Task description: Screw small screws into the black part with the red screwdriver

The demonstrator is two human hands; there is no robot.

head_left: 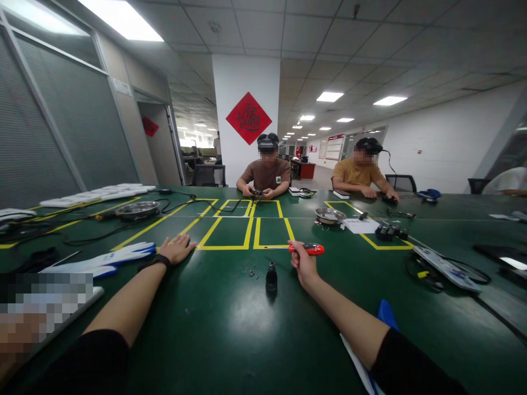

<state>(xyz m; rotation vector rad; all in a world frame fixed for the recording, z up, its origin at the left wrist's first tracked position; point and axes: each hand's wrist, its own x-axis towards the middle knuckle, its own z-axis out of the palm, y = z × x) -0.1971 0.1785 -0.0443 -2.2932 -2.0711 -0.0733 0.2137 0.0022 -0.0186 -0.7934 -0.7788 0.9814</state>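
The desk (197, 307) is green, glossy under the ceiling lights (123, 19), and marked with yellow tape (222, 248) in rectangular outlines. The right hand (303, 264) has its grip closed on the red handle of a screwdriver (317, 249), the shaft pointing left above a tape line. The left hand (177, 249) lies palm down on the desk, its grip wide and holding nothing, near a white and blue glove (127, 255). Between the forearms, a small black bottle-shaped part (271, 278) stands upright on bare desk; small metal bits (251, 272) lie just beside it, to its left. Farther out sit two metal bowls (138, 209) (329, 215), a paper sheet (360, 226) near the right one, and a cluster of black parts (391, 232). A power strip (447, 267) lies at the right. Across the desk, two people in headsets are seated, one in brown (265, 174), one in yellow (358, 173). Behind them stands a white column (246, 71) bearing a red diamond-shaped sign (248, 118); a glass partition (74, 104) lines the left side.
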